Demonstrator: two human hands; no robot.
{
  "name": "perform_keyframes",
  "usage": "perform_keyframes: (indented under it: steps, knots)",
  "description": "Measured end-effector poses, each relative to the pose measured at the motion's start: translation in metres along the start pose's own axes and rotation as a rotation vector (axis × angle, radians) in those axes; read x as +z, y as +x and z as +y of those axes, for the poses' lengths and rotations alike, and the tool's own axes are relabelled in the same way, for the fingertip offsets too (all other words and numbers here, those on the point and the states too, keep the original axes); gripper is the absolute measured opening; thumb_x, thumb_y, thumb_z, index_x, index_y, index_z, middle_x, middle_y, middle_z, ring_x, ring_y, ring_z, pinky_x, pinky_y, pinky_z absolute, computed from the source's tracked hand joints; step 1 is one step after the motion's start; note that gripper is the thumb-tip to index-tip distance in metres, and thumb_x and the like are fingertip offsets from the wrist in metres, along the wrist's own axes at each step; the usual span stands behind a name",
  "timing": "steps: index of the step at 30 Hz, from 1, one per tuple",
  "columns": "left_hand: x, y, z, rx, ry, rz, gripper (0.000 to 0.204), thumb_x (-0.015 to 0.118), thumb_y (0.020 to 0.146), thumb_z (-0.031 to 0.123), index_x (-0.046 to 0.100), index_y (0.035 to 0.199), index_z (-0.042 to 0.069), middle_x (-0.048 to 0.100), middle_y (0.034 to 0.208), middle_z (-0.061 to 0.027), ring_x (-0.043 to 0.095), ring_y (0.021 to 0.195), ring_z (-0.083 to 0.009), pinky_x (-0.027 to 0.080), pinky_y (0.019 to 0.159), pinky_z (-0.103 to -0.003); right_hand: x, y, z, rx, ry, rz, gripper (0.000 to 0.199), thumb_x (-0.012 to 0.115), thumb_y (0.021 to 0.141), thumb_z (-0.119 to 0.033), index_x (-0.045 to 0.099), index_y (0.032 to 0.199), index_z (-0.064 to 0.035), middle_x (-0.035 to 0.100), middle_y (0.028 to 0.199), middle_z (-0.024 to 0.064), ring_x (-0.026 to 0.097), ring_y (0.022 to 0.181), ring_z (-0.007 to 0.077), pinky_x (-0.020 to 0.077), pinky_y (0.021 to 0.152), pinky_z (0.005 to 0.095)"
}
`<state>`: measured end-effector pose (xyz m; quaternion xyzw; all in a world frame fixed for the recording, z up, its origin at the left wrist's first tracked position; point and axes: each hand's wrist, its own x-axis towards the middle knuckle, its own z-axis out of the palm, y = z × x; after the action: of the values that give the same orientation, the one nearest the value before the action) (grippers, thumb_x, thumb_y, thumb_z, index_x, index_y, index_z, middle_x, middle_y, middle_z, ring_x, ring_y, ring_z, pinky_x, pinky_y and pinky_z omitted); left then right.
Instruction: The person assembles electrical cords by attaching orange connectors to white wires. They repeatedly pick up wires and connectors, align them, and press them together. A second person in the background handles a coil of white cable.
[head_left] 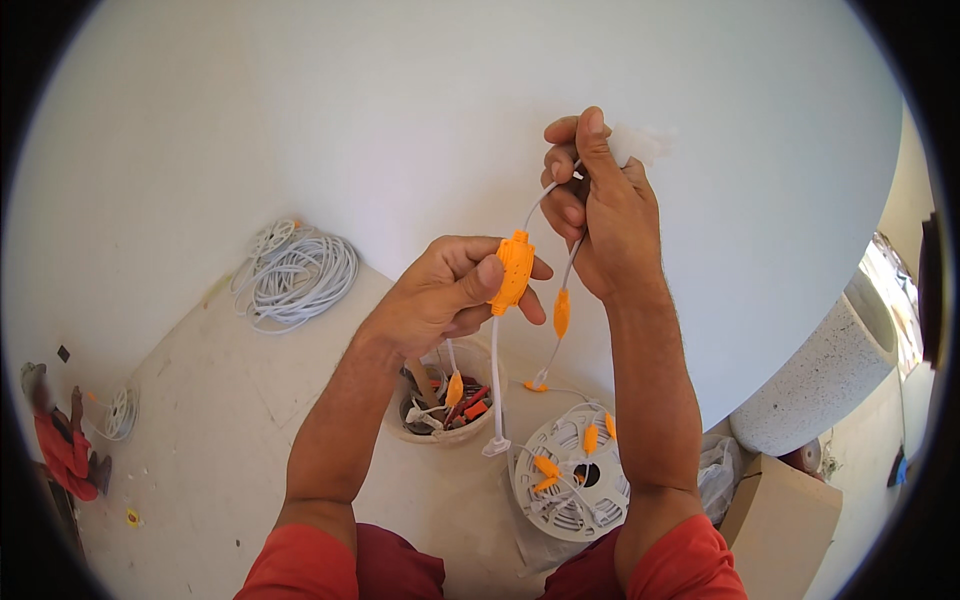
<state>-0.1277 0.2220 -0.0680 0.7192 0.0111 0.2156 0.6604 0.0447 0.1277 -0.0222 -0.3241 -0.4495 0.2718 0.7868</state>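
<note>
the orange case (513, 275) is pinched between the thumb and fingers of the left hand (445, 285), held up before the wall (420, 120). its thin upper cord (533, 207) is gripped in the curled fingers of the right hand (612, 215); what is held at the cord's end is mostly hidden, so it cannot be told. if the cord is tugged too hard, the joint at the case may be strained, or the case may be twisted from the pinch.

out of the right hand a second lead (571, 262) is hung, with an orange tag (562, 313) on it, and is strung on toward the reel (545, 507). if that hand is raised sharply, the lead could be drawn taut and the loose ends on the reel snarled.

below the case, the white plug (495, 446) is left dangling near the bucket (445, 438); its rim could be snagged by a swing. among the tools (475, 407) a further tagged lead (455, 388) is seen, by which they might be dragged.
</note>
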Motion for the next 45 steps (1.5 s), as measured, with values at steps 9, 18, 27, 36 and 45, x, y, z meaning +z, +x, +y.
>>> perform_keyframes:
  steps: [9,18,27,36,45]
  knots:
    - [-0.005,-0.001,-0.005,0.017,-0.083,-0.063,0.075,0.071,0.099,0.062,0.068,0.126,-0.009,0.077,0.088,-0.0166,0.031,0.042,0.0008,0.025,0.038,-0.016,0.004,-0.003,-0.004,-0.017,0.01,-0.021,0.055,0.057,0.11,-0.057,0.063,0.109,-0.0022,0.053,0.077,-0.0011,0.037,0.054,0.0051,0.0293,0.047,0.0214]
    - [-0.007,0.001,-0.009,0.04,-0.232,-0.056,0.071,0.08,0.096,0.053,0.067,0.131,-0.008,0.072,0.086,-0.011,0.031,0.043,0.0006,0.024,0.039,-0.015,0.0,-0.002,-0.009,-0.043,0.051,0.005,0.055,0.057,0.111,-0.056,0.064,0.109,-0.0006,0.055,0.075,-0.0011,0.039,0.053,0.0054,0.0287,0.047,0.0227]
    - [-0.003,0.004,-0.008,0.084,0.015,0.126,0.035,0.09,0.087,0.015,0.071,0.112,0.002,0.06,0.082,0.0059,0.043,0.06,0.0015,0.034,0.053,-0.018,-0.006,0.001,-0.008,-0.044,0.017,0.023,0.059,0.058,0.108,-0.06,0.064,0.11,-0.0012,0.053,0.072,-0.0027,0.036,0.051,0.0033,0.0267,0.044,0.02]
    - [0.002,0.003,-0.002,0.162,0.243,0.214,0.025,0.089,0.085,0.006,0.07,0.101,0.006,0.059,0.079,0.0072,0.047,0.063,0.0015,0.038,0.059,-0.019,-0.009,0.004,-0.004,-0.026,0.002,0.023,0.058,0.057,0.108,-0.06,0.064,0.111,-0.0026,0.051,0.071,-0.0039,0.034,0.051,0.0028,0.0267,0.043,0.0197]
    - [0.007,0.005,-0.001,0.16,0.314,0.228,0.025,0.087,0.087,0.007,0.068,0.103,0.004,0.06,0.082,0.0057,0.049,0.066,0.001,0.039,0.06,-0.018,-0.006,0.003,-0.005,-0.006,0.008,0.047,0.052,0.052,0.112,-0.056,0.062,0.113,-0.0049,0.048,0.074,-0.0052,0.031,0.052,0.003,0.0269,0.043,0.0194]
